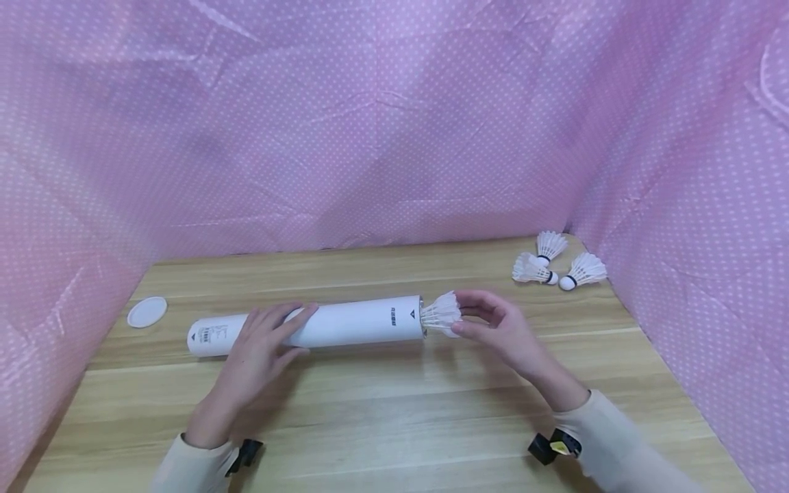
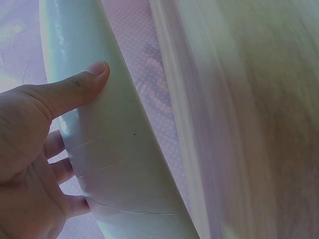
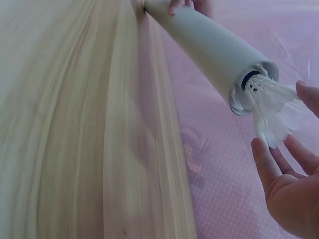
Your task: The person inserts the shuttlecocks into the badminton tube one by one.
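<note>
A long white shuttlecock tube [image 1: 364,322] lies across the table, its open end toward the right. My left hand [image 1: 259,346] holds it around its left half, thumb on the near side and fingers over the top. At the open end, my right hand [image 1: 502,332] pinches a white feather shuttlecock [image 1: 441,313] by the skirt's edge. In the right wrist view, the cork end of that shuttlecock [image 3: 276,112] sits inside the tube mouth, with its dark band at the opening and the feathers outside. The left wrist view shows the thumb [image 2: 82,92] against the tube wall.
Three more shuttlecocks [image 1: 584,270] lie grouped at the table's back right corner. A round white lid [image 1: 147,312] rests at the left, beyond the tube's far end. Pink dotted cloth [image 1: 370,137] hangs behind and along both sides of the wooden table [image 1: 382,424].
</note>
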`<state>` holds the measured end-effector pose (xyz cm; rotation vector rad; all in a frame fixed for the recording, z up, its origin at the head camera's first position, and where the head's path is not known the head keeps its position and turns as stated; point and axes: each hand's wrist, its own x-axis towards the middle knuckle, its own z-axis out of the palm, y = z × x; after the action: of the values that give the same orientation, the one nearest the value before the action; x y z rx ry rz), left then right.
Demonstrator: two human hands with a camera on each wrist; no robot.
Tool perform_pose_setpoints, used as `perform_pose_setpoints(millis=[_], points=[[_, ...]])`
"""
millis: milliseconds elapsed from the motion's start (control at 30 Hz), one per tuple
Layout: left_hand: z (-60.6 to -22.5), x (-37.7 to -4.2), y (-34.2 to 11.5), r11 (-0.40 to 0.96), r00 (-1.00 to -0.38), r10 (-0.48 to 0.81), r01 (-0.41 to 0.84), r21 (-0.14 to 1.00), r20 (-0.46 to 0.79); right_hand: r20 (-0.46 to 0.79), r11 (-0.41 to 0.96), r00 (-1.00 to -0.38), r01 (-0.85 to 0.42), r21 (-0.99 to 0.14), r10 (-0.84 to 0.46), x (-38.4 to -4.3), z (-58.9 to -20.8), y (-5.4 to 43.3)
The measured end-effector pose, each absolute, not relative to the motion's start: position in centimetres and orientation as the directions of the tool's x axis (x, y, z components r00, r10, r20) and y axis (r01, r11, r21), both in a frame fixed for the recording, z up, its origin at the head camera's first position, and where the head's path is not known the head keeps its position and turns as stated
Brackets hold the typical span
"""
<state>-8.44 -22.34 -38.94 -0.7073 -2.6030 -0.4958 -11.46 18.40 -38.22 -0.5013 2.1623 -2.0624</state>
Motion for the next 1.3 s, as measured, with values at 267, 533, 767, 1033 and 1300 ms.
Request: perform_pose_setpoints(millis=[267,533,767,1033,1300], points=[[-39.0,-8.4,-22.3,0.810,-0.799,0.394,0.536,0.239,0.454,0.155,0.007,-0.933,-0.166,-0.986,-0.326,-11.5,-38.3,17.0],[-38.9,-8.4,-22.3,0.809,-0.796,0.396,0.538,0.235,0.458,0.193,0.036,-0.913,-0.220,-0.975,-0.360,-11.7,-38.4,17.0],[-38.8,-8.4,-22.2,0.812,-0.803,0.395,0.533,0.239,0.446,0.250,0.049,-0.887,-0.290,-0.956,-0.387,-11.7,-38.4,17.1],[-38.8,-8.2,-22.3,0.815,-0.814,0.389,0.523,0.251,0.432,0.292,0.076,-0.880,-0.343,-0.936,-0.375,-11.8,-38.6,17.0],[-38.7,-8.2,-22.3,0.814,-0.818,0.380,0.517,0.264,0.431,0.314,0.065,-0.875,-0.361,-0.930,-0.370,-11.8,-38.7,16.8]])
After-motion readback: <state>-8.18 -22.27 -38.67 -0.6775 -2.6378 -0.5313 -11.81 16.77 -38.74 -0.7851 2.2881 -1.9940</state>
